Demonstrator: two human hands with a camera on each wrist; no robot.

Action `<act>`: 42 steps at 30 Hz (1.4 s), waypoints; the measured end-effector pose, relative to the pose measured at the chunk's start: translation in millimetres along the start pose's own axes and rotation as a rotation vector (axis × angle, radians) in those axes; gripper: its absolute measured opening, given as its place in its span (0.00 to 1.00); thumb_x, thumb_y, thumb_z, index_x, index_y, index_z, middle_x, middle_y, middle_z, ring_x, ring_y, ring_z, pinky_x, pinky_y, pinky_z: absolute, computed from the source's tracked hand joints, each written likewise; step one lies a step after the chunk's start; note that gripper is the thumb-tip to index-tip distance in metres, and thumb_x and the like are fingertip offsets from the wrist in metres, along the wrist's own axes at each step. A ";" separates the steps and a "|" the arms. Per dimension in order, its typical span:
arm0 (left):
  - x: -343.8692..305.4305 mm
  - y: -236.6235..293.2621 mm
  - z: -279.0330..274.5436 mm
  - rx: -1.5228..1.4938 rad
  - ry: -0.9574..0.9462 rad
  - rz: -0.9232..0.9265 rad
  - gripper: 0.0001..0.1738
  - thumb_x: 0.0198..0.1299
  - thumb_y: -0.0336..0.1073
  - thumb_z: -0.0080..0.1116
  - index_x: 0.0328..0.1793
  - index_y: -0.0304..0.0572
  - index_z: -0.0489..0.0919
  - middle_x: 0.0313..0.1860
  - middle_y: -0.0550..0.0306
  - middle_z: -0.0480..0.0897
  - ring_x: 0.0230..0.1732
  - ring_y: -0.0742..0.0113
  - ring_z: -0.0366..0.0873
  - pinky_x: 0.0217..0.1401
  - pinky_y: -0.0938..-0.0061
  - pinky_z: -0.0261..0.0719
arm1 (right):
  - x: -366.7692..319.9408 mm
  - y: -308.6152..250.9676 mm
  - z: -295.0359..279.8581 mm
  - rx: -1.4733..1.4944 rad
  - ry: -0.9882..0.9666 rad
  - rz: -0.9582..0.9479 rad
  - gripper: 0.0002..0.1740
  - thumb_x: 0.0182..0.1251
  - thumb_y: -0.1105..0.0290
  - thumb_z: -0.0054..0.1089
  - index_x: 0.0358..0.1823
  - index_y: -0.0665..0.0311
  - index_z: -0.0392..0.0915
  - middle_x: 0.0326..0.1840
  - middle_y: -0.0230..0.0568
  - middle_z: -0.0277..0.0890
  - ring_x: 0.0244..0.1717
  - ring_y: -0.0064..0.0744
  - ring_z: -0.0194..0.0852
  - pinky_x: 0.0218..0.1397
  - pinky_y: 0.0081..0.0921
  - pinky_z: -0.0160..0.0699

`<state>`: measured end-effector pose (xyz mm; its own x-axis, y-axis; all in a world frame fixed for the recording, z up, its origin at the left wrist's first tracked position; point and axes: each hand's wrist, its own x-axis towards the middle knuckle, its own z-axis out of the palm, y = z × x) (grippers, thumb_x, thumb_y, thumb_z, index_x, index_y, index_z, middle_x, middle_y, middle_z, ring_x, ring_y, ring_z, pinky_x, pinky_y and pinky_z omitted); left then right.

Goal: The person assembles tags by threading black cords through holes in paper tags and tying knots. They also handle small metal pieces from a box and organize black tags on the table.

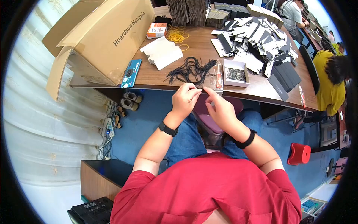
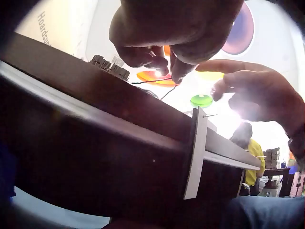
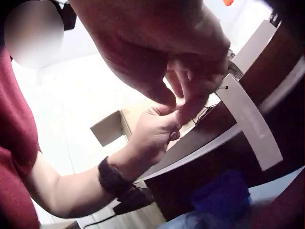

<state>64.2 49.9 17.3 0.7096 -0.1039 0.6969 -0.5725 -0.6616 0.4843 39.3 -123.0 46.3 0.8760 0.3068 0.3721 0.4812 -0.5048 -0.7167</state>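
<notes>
Hands (image 1: 185,98) near table edge (image 1: 149,83).

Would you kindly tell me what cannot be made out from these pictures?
- Inside of the cardboard box: hidden by its side in the head view; its top is cut off by the upper edge.
- Ends of the dark cord at the left hand: hidden by its fingers in the left wrist view.
- Print on the tag: blurred in the right wrist view.
- Bits in the white tray: too small, head view.

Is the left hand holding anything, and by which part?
The left hand pinches thin black cord between thumb and finger. It leaves the grip as two strands; whether it is held mid-length or near its ends, I can't tell.
</notes>
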 end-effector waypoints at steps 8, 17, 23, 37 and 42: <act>6.2 3.5 -5.3 -0.007 -0.035 0.058 0.07 0.49 0.26 0.63 0.37 0.40 0.82 0.41 0.54 0.82 0.41 0.57 0.79 0.43 0.67 0.78 | 29.3 12.7 23.3 -0.024 -0.053 0.151 0.05 0.61 0.71 0.56 0.36 0.63 0.78 0.30 0.51 0.79 0.34 0.53 0.79 0.37 0.42 0.77; 12.1 -21.1 -1.5 0.405 -0.279 0.209 0.26 0.55 0.46 0.60 0.57 0.39 0.76 0.60 0.54 0.75 0.62 0.52 0.68 0.64 0.53 0.64 | 3.2 -14.0 -45.5 0.243 0.006 -0.165 0.05 0.57 0.75 0.62 0.34 0.66 0.77 0.36 0.43 0.76 0.33 0.36 0.75 0.35 0.27 0.73; 14.0 -26.3 -3.0 0.524 -0.299 0.031 0.38 0.55 0.54 0.60 0.69 0.42 0.67 0.73 0.46 0.59 0.75 0.44 0.49 0.72 0.39 0.46 | -21.5 -25.7 -118.7 0.678 -0.325 -0.104 0.07 0.65 0.72 0.56 0.30 0.68 0.74 0.35 0.39 0.76 0.36 0.18 0.71 0.38 0.16 0.68; -19.2 66.2 16.5 -1.686 -0.336 -1.215 0.21 0.71 0.43 0.44 0.58 0.33 0.74 0.49 0.50 0.81 0.51 0.61 0.79 0.55 0.67 0.76 | -37.2 -1.8 -62.9 0.219 -0.422 0.138 0.09 0.59 0.70 0.61 0.28 0.70 0.77 0.19 0.47 0.75 0.20 0.35 0.74 0.27 0.32 0.73; -18.7 55.0 16.8 -1.825 -0.263 -1.026 0.12 0.68 0.34 0.50 0.52 0.36 0.76 0.38 0.57 0.82 0.42 0.66 0.80 0.46 0.71 0.81 | -52.3 11.4 -45.1 0.176 -0.489 0.177 0.10 0.57 0.68 0.61 0.26 0.68 0.77 0.20 0.52 0.74 0.21 0.45 0.76 0.27 0.35 0.73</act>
<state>26.4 3.0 22.0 0.8897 -0.4485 -0.0853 0.4255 0.7468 0.5111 0.5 -181.2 45.3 0.8061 0.5896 -0.0506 0.2781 -0.4529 -0.8471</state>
